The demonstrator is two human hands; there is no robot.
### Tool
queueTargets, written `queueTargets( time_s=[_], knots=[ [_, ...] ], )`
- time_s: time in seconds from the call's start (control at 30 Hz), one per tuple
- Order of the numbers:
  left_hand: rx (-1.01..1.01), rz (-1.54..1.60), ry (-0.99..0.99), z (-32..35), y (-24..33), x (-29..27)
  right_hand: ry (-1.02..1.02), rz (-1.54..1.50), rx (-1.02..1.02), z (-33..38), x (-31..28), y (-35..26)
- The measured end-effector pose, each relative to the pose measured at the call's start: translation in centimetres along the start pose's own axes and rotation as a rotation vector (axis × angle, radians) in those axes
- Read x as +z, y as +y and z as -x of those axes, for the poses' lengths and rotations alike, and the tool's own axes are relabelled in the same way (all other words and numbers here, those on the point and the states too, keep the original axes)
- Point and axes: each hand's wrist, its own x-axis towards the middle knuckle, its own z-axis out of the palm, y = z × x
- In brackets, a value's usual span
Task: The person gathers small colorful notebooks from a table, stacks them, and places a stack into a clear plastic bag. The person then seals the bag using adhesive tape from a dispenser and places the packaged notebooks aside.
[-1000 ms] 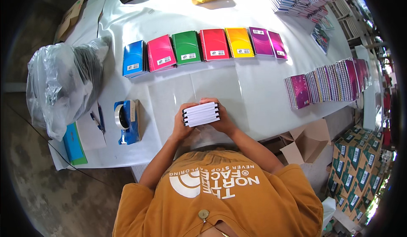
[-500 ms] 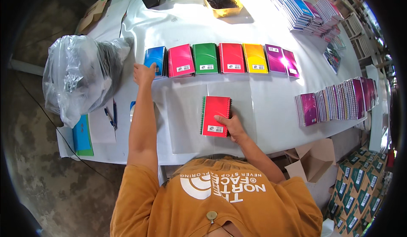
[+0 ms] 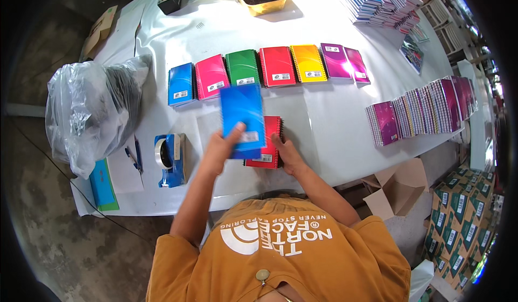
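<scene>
My left hand (image 3: 220, 150) grips a blue notebook (image 3: 242, 113) by its lower part, thumb on the cover; a second blue edge shows beneath it. The blue notebook overlaps a red spiral notebook (image 3: 273, 134), whose right side my right hand (image 3: 289, 155) holds near the table's front. Beyond my hands stands a row of spiral notebooks in stacks: blue (image 3: 181, 84), pink (image 3: 212, 76), green (image 3: 242, 67), red (image 3: 278, 65), yellow (image 3: 308, 63) and purple (image 3: 338, 61). What lies under the red notebook is hidden by the blue one.
A blue tape dispenser (image 3: 171, 161) and pens (image 3: 135, 156) lie to the left, near a large plastic bag (image 3: 89, 113). At right stands a long row of purple notebooks (image 3: 386, 123). Farther back are a yellow tub (image 3: 261, 6), a black tape dispenser (image 3: 171, 1) and piled notebooks (image 3: 372, 2).
My left hand has come from the blue stack toward the middle, bringing a blue notebook over the red one. My right hand still holds the red notebook. The view has shifted slightly.
</scene>
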Motion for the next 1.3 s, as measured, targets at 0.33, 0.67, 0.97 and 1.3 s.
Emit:
queueTargets(
  time_s=[0.33, 0.67, 0.97, 1.3],
  knots=[
    [0.174, -0.483, 0.210, -1.0, -6.9, 2.5, -0.181, 0.137, -0.064, 0.8, 0.2, -1.0],
    [0.215, 0.058, -0.023, 1.3, -5.5, 2.8, -0.370, 0.074, -0.142, 1.1, -0.9, -0.7],
    [0.409, 0.134, -0.255, -0.1, -8.3, 1.1, -0.456, 0.454, -0.541, 3.0, 0.6, -1.6],
    [0.643, -0.017, -0.024, 0.8, -10.9, 3.5, -0.316, 0.446, -0.711, 1.8, 0.2, 2.0]
  ],
)
